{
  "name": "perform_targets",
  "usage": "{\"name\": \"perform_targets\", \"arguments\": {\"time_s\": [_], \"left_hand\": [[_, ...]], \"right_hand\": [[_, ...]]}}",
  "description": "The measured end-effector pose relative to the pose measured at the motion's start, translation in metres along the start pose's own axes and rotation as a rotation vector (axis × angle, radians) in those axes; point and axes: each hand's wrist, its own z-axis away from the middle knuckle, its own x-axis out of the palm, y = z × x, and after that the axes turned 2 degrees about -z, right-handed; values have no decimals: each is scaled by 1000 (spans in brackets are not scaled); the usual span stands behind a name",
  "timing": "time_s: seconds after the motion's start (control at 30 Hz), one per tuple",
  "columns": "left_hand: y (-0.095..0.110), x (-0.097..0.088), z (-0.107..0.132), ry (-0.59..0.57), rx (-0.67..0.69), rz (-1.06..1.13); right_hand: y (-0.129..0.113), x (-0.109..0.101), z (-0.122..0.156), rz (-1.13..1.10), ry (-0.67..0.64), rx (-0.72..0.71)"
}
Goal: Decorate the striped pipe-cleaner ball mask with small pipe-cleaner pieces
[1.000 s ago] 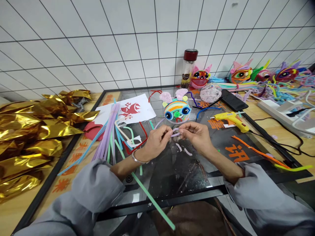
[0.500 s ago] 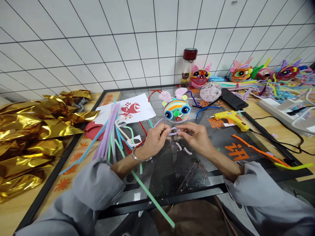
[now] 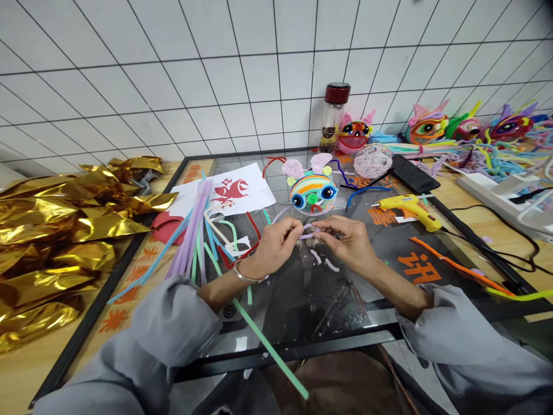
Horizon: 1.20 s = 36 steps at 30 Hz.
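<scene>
A lilac pipe cleaner (image 3: 309, 232) is bent into a small loop between my two hands, above the dark glass tabletop. My left hand (image 3: 280, 242) pinches one side of it, and a loose end rises behind the fingers. On the other side my right hand (image 3: 347, 237) pinches the loop between thumb and fingers. Just behind my hands stands a colourful animal head (image 3: 314, 193) with big blue eyes and lilac ears. Two short lilac pieces (image 3: 332, 264) lie on the glass below my right hand. Left of my left hand lies a bundle of lilac pipe cleaners (image 3: 190, 230).
A yellow glue gun (image 3: 406, 208), a black phone (image 3: 415, 174) and a white power strip (image 3: 492, 193) lie to the right. At the back stand a lidded bottle (image 3: 333, 118) and a whitish ball (image 3: 372, 161). Gold foil (image 3: 56, 230) fills the left side.
The whole view has shifted slightly, so things appear a little farther right. Both hands keep their pinch on the looped pipe cleaner, with hardly any visible movement.
</scene>
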Motion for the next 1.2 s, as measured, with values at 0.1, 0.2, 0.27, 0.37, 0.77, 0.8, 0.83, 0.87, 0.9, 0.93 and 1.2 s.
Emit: {"name": "perform_targets", "arguments": {"time_s": [0.1,0.2,0.27,0.37,0.77,0.8,0.83,0.87,0.9,0.93,1.2], "left_hand": [[1,0,0,-1,5,-7],[2,0,0,-1,9,-13],[3,1,0,-5,13,-10],[3,1,0,-11,37,2],[2,3,1,50,90,-53],[2,3,1,51,97,-54],[2,4,1,52,109,-58],[2,4,2,51,127,-65],[2,4,2,47,148,-73],[3,5,2,43,169,-81],[2,6,3,-1,170,-68]], "right_hand": [[-1,0,0,-5,10,-9],[-1,0,0,-10,19,-17],[-1,0,0,-11,25,-20],[0,1,0,-11,27,-9],[3,5,2,-163,-13,182],[3,5,2,-182,-21,200],[2,5,1,-177,-31,201],[0,4,1,-151,-44,185],[-2,3,0,-114,-58,161],[-4,3,0,-78,-70,134],[-7,1,0,-11,-89,80]]}}
